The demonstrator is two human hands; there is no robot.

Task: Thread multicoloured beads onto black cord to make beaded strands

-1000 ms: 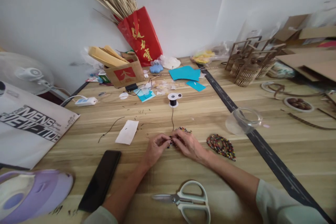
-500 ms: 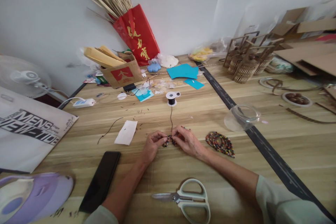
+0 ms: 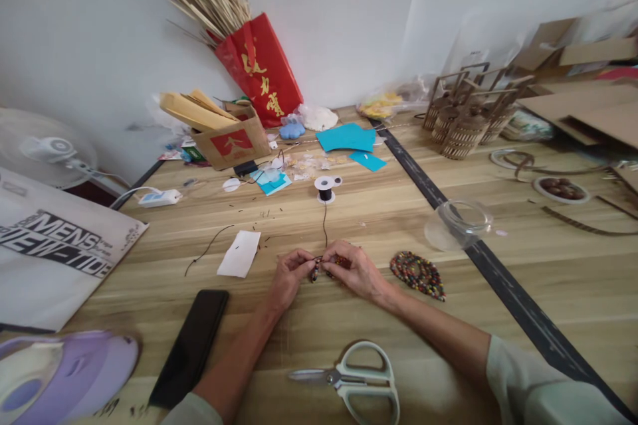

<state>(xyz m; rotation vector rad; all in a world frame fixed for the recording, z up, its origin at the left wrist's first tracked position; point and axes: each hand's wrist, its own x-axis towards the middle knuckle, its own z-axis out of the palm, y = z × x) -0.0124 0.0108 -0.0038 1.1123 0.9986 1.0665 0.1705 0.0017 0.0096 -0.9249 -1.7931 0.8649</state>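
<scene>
My left hand (image 3: 293, 272) is closed in a pinch on the black cord at a small strand of dark multicoloured beads (image 3: 315, 272). Close against it, my right hand (image 3: 355, 269) also pinches the cord, and more beads show under its fingers. From between the hands the black cord (image 3: 325, 226) runs back to a white spool (image 3: 325, 190) wound with black cord. A coiled string of multicoloured beads (image 3: 417, 275) lies right of my right hand. White-handled scissors (image 3: 359, 375) rest in front, nearer me. My fingers hide part of the cord.
A black phone (image 3: 192, 345) and a white paper piece (image 3: 239, 254) lie left. Right of the coil stands a clear jar (image 3: 456, 226). Blue cards (image 3: 346, 137), a cardboard box (image 3: 232, 139) and a red bag (image 3: 264, 70) are at the back. A purple appliance (image 3: 74, 375) occupies the front left.
The fingers of both hands have shifted slightly at the cord, and the beads hang a little differently between them. The spool and scissors stay in place.
</scene>
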